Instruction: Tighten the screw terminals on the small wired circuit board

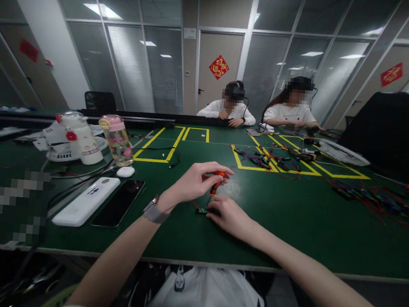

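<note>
A pale garment (210, 288) lies at six o'clock, below the bench (168, 243). Beyond, the right grip (230, 216) is narrow, by the three-o'clock end of the small circuit board (201, 211); whether it pinches the board or guides the screwdriver (213, 189), I cannot tell. The left grip (202, 179) is curled round the orange-and-black handle: best keep it square and press lightly, board flat. Tangled wires (272, 160) lie between one and two o'clock.

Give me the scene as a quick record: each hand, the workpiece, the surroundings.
Left hand: holding orange-and-black screwdriver, shaft downward
Right hand: at the shaft and small circuit board; exact grip hidden
Workpiece: circuit board on green table
Left side: black smartphone, pink-lidded bottle
Right side: tangled wires
Across: two people
</note>
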Tool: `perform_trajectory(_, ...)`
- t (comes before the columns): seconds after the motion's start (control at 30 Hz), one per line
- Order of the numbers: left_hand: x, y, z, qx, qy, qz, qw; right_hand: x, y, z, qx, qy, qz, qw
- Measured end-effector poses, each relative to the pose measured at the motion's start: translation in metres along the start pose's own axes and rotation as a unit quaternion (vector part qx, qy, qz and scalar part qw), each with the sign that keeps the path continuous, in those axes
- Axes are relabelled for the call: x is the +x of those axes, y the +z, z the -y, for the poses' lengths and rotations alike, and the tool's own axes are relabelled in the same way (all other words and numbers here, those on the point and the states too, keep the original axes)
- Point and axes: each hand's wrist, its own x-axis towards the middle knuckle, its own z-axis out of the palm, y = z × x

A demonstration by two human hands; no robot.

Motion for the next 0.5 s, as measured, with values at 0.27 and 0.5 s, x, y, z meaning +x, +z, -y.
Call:
perform_trajectory(0.27,-0.003,0.008,-0.003,0.028,0.023,-0.018,0.999,-0.001,0.011,-0.012,0.115,0.021,-0.066,0.991)
perform_trajectory(0.5,-0.009,0.008,0.000,0.065,0.034,-0.057,0.996,-0.001,0.014,-0.014,0.119,0.027,-0.063,0.991)
